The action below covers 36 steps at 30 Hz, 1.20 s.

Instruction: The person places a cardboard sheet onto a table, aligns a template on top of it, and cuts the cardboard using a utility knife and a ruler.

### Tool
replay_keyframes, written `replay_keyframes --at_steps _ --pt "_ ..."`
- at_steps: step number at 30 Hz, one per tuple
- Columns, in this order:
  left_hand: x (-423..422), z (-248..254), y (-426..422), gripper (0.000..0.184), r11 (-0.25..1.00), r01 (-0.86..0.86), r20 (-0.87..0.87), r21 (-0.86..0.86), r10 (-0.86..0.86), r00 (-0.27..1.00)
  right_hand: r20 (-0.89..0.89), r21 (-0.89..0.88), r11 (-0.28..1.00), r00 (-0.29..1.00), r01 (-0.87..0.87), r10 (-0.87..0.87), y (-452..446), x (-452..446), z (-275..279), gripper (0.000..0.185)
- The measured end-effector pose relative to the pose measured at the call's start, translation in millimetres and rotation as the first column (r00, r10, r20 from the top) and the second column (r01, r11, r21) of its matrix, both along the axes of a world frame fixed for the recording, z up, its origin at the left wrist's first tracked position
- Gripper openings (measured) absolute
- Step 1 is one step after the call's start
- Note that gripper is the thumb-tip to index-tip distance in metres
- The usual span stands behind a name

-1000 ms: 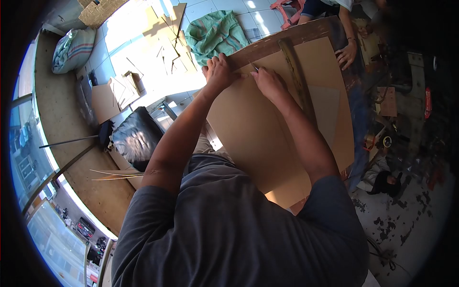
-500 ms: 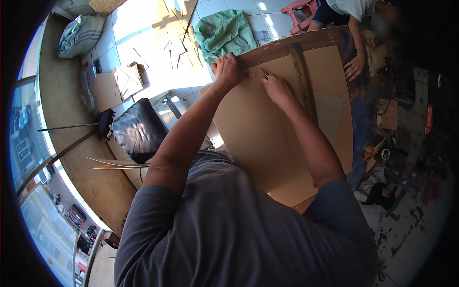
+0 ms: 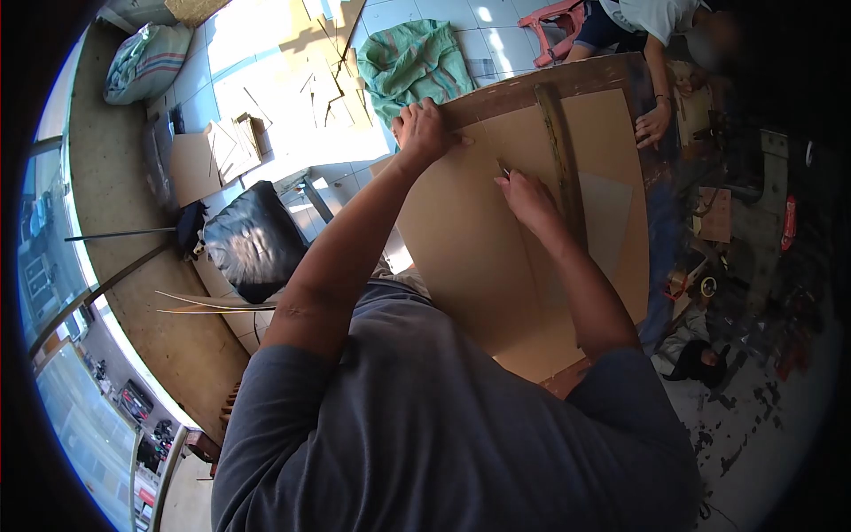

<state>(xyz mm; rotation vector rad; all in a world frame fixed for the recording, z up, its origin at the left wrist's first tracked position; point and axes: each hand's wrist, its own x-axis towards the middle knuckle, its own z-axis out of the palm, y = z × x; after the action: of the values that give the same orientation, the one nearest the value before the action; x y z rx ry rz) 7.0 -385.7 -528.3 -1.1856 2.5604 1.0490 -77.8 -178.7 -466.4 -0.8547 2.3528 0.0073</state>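
A large brown cardboard sheet [image 3: 470,257] lies on the table [image 3: 496,107] in front of me. My left hand [image 3: 420,133] is closed over its far left corner, the thumb lying along the top face. My right hand [image 3: 531,197] is closed round a small cutting knife [image 3: 504,167], its thin dark blade directed away from me and low over the sheet; most of the handle is hidden in my fingers. Just right of that hand a long narrow worn strip [image 3: 558,142] lies lengthwise on the cardboard. A paler sheet [image 3: 609,213] lies farther right.
Across the table's right corner, another person's hand [image 3: 653,124] rests near the edge. A green sack [image 3: 417,66] and cardboard offcuts [image 3: 235,146] lie on the tiled floor. A black wrapped bundle [image 3: 255,239] stands left of me. Tools and clutter fill the dark right side.
My right hand has drawn the knife a short way toward me and slightly right over the cardboard. My left hand stays at the corner. The other person's hand has shifted slightly.
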Motion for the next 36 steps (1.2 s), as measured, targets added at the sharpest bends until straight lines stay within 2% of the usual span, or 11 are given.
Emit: replay_keyframes --at_steps 9,13,15,22,24,27,30,31,33,35,36 --pt "1.1 -3.8 1.3 0.093 0.999 0.017 -0.033 -0.035 -0.018 0.999 0.03 0.107 0.994 1.0 0.001 -0.004 52.3 19.2 16.4 0.039" --pt "-0.3 -12.3 -2.0 0.096 0.997 0.054 -0.052 -0.053 -0.056 0.997 0.007 0.042 0.998 0.999 0.037 -0.037 83.6 29.4 20.4 0.04" --pt "0.3 -7.9 -1.3 0.098 0.999 0.046 -0.037 -0.029 -0.047 0.998 0.076 0.197 0.978 0.994 0.068 -0.084 97.9 35.6 31.5 0.042" --pt "-0.3 -14.2 -7.8 0.111 0.992 0.116 0.02 -0.043 -0.115 0.993 0.048 0.237 0.921 0.943 0.31 -0.33 177.7 79.8 51.2 0.045" --pt "1.6 -17.9 -7.8 0.114 0.992 0.111 0.019 -0.057 -0.11 0.994 0.017 0.042 0.848 0.849 0.528 -0.529 190.9 91.9 57.3 0.048" --pt "23.4 -4.4 6.0 0.114 0.968 -0.007 -0.142 -0.25 -0.03 0.989 -0.003 -0.154 0.832 0.842 0.532 -0.539 222.9 111.1 39.0 0.047" --pt "66.2 1.6 16.4 0.101 0.876 -0.159 -0.393 -0.456 -0.038 0.919 -0.097 -0.3 0.819 0.838 0.489 -0.537 249.6 142.9 9.4 0.043" --pt "81.6 7.8 23.0 0.096 0.889 -0.263 -0.438 -0.374 0.081 0.895 -0.09 -0.315 0.808 0.831 0.498 -0.548 255.9 152.0 -2.3 0.043" --pt "111.0 3.0 38.9 0.094 0.848 -0.497 -0.442 -0.186 0.38 0.813 -0.044 -0.531 0.697 0.806 0.482 -0.591 264.7 166.2 -20.8 0.041" --pt "145.2 -52.5 34.5 0.093 0.841 -0.54 -0.398 0.001 0.496 0.771 -0.025 -0.55 0.667 0.789 0.502 -0.614 262.9 170.4 -25.4 0.04" --pt "150.9 -47.5 43.9 0.092 0.756 -0.525 -0.325 0.391 0.646 0.691 -0.017 -0.56 0.648 0.775 0.516 -0.632 260.5 170.9 -26.3 0.039"
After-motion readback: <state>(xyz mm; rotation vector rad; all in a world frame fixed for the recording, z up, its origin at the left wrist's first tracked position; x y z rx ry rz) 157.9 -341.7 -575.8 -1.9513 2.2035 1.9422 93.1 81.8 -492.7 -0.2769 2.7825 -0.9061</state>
